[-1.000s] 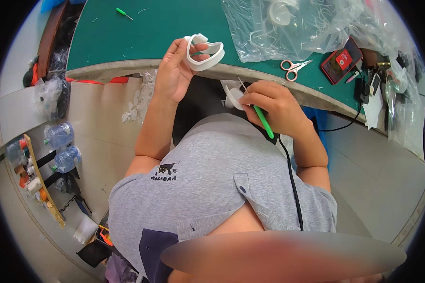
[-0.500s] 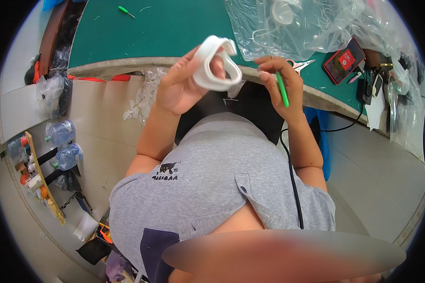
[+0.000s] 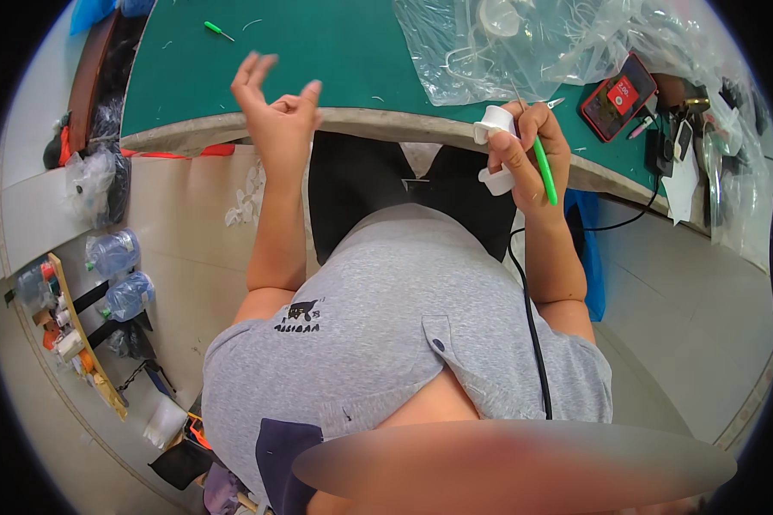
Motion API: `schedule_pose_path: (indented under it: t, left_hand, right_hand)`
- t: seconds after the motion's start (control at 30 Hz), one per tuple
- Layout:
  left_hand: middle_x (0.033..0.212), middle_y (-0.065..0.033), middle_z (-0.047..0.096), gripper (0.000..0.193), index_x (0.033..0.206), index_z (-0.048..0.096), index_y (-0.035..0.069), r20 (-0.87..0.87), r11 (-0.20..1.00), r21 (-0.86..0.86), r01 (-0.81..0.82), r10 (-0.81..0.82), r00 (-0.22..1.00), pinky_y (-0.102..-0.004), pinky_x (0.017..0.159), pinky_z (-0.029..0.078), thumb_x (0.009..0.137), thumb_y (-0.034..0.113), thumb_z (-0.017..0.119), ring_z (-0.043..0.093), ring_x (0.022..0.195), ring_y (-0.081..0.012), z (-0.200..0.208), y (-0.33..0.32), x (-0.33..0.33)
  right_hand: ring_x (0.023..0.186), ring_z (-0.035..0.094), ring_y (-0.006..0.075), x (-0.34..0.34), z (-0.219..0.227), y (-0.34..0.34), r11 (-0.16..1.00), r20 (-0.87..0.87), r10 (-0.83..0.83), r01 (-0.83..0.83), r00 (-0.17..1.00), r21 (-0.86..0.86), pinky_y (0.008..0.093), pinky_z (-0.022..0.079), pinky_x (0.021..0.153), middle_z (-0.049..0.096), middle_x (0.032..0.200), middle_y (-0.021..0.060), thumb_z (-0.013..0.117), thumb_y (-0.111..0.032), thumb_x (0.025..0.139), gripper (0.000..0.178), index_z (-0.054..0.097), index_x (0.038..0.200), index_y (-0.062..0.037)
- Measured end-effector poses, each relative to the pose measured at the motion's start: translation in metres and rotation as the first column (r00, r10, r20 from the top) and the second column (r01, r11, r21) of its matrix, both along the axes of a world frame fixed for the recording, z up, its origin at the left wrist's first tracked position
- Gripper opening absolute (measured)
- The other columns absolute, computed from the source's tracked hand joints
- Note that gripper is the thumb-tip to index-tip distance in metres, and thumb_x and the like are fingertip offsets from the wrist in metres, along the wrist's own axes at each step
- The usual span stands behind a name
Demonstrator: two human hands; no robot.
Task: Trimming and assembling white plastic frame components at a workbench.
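My right hand [image 3: 531, 154], above the table's front edge, grips a white ring-shaped plastic part [image 3: 495, 122] between thumb and fingers. Part of its rim is hidden behind the thumb and fingers. Tucked in the same hand is a green-handled pick [image 3: 544, 174], its handle slanting down past the palm and its thin metal shaft rising beyond the fingers. My left hand [image 3: 282, 116] is raised at the table edge on the left, holding nothing, its fingers apart and slightly curled. A second green-handled pick [image 3: 217, 31] lies on the green table top [image 3: 318, 51] farther away.
Clear plastic bags [image 3: 455, 69] with white pieces inside cover the far right of the table. Scissors [image 3: 556, 103] lie partly hidden behind my right hand. Farther right are a red-edged phone [image 3: 619, 97] and keys [image 3: 684, 137]. A black cable [image 3: 528, 300] runs down my shirt.
The white plastic part has passed from my left hand to my right, which still holds the pick. My left hand has let go and moved left.
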State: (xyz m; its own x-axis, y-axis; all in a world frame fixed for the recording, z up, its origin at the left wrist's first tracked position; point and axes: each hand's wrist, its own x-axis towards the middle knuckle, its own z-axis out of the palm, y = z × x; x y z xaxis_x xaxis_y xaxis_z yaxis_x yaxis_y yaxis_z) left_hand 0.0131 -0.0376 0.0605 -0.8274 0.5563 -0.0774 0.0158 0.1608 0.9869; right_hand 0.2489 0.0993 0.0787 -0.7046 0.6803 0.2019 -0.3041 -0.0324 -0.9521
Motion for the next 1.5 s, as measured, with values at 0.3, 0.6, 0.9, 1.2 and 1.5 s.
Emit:
schedule_pose_path:
  t: [0.3, 0.6, 0.9, 1.2, 1.5]
  left_hand:
    - [0.115, -0.0185, 0.059, 0.076, 0.131, 0.039, -0.005, 0.569, 0.567, 0.702, 0.431, -0.810, 0.137, -0.0423, 0.099, 0.040, 0.092, 0.060, 0.030, 0.056, 0.111, -0.0299, 0.006, 0.010, 0.070]
    - [0.098, -0.0175, 0.065, 0.041, 0.105, 0.057, -0.001, 0.603, 0.672, 0.668, 0.320, -0.740, 0.297, -0.0374, 0.077, 0.057, 0.099, 0.034, 0.037, 0.067, 0.088, -0.0285, -0.004, 0.008, 0.045]
    - [0.103, -0.0181, 0.065, 0.031, 0.109, 0.055, -0.004, 0.634, 0.670, 0.722, 0.176, -0.741, 0.219, -0.0374, 0.084, 0.056, 0.099, 0.021, 0.039, 0.065, 0.096, -0.0266, -0.005, 0.008, 0.040]
    - [0.111, -0.0154, 0.062, 0.030, 0.118, 0.051, -0.006, 0.728, 0.733, 0.679, 0.049, -0.680, 0.083, -0.0329, 0.087, 0.056, 0.097, 0.015, 0.044, 0.063, 0.100, -0.0212, -0.012, 0.003, 0.037]
    - [0.104, -0.0121, 0.065, 0.028, 0.114, 0.054, -0.003, 0.711, 0.734, 0.669, 0.122, -0.679, 0.183, -0.0326, 0.083, 0.057, 0.096, 0.017, 0.047, 0.066, 0.093, -0.0184, -0.006, 0.003, 0.037]
  right_hand:
    - [0.064, 0.052, 0.0095, 0.002, 0.013, -0.005, 0.987, -0.113, -0.024, 0.006, 0.993, -0.163, 0.0212, 0.044, 0.048, 0.054, 0.084, 0.0115, 0.059, -0.012, 0.089, 0.023, 0.038, 0.080, -0.0111]
    - [0.070, 0.058, 0.0149, 0.033, -0.006, 0.015, 0.904, -0.023, -0.017, 0.006, 1.000, -0.428, 0.0220, 0.049, 0.058, 0.057, 0.087, 0.0132, 0.054, -0.004, 0.090, 0.019, 0.038, 0.082, -0.0085]
    - [0.070, 0.060, 0.0124, 0.040, -0.010, 0.019, 0.870, -0.064, -0.097, 0.053, 0.993, -0.491, 0.0192, 0.050, 0.058, 0.058, 0.084, 0.0092, 0.055, -0.001, 0.090, 0.022, 0.038, 0.080, -0.0105]
    - [0.075, 0.062, 0.0117, 0.050, -0.013, 0.018, 0.682, -0.078, -0.243, 0.113, 0.967, -0.722, 0.0196, 0.053, 0.060, 0.060, 0.083, 0.0057, 0.059, -0.001, 0.088, 0.025, 0.041, 0.075, -0.0124]
    - [0.078, 0.059, 0.0076, 0.051, -0.008, 0.015, 0.797, -0.104, -0.179, 0.082, 0.978, -0.598, 0.0179, 0.052, 0.063, 0.057, 0.086, 0.0039, 0.053, -0.001, 0.091, 0.023, 0.038, 0.078, -0.0127]
